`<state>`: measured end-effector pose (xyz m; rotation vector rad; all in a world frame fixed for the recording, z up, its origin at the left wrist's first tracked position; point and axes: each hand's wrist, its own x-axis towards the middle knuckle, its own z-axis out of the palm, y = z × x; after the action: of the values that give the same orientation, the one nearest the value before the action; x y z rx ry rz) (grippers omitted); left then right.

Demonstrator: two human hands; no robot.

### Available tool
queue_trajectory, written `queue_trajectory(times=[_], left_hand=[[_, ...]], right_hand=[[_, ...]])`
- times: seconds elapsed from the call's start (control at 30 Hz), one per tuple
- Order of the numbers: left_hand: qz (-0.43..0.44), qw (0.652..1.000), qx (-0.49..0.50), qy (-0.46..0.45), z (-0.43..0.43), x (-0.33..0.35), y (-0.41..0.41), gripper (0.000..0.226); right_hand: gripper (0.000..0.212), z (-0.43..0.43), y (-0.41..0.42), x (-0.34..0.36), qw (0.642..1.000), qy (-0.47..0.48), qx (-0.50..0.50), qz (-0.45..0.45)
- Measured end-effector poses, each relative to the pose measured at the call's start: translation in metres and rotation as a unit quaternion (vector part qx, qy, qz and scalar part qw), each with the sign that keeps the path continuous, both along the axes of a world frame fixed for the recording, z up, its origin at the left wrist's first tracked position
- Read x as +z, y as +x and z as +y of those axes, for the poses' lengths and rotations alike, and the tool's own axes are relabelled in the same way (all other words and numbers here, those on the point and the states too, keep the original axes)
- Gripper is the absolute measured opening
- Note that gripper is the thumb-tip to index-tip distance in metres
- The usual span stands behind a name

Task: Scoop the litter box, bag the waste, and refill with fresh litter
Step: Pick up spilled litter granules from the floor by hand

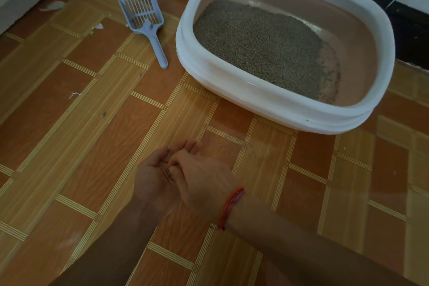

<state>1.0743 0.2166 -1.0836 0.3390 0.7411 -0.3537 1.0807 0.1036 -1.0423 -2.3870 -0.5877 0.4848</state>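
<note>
Our right fingers curl down into the upturned palm of our left hand, whose own fingers lie loosely spread. A dark speck sits between them, and we cannot tell whether the right hand pinches it. Both hands hover before the near rim of the litter box, with no tool in them. The scoop lies just beside the box's left side, beyond and left of our fingers, handle end toward us and slotted head away. The left hand is nearer, so we judge it likelier to reach. Grey litter covers most of the box. We read no writing anywhere.
</note>
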Motion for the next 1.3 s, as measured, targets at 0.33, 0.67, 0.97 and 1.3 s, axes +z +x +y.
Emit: queue_trajectory(times=[0.33,0.67,0.97,1.3], left_hand=[[0.006,0.999,0.034,0.007,0.004,0.000,0.001,0.047],[0.014,0.999,0.032,0.017,0.001,-0.001,0.002,0.048],[0.019,0.999,0.037,0.011,0.004,-0.003,0.003,0.050],[0.014,0.999,0.041,0.014,0.004,0.000,0.002,0.048]], right_hand=[[0.011,-0.061,0.052,-0.030,0.977,-0.008,-0.214,-0.016],[0.006,-0.077,0.071,-0.055,0.963,-0.035,-0.268,0.005],[0.014,-0.073,0.075,-0.064,0.960,-0.082,-0.268,0.010],[0.021,-0.064,0.071,-0.050,0.967,-0.165,-0.196,-0.008]])
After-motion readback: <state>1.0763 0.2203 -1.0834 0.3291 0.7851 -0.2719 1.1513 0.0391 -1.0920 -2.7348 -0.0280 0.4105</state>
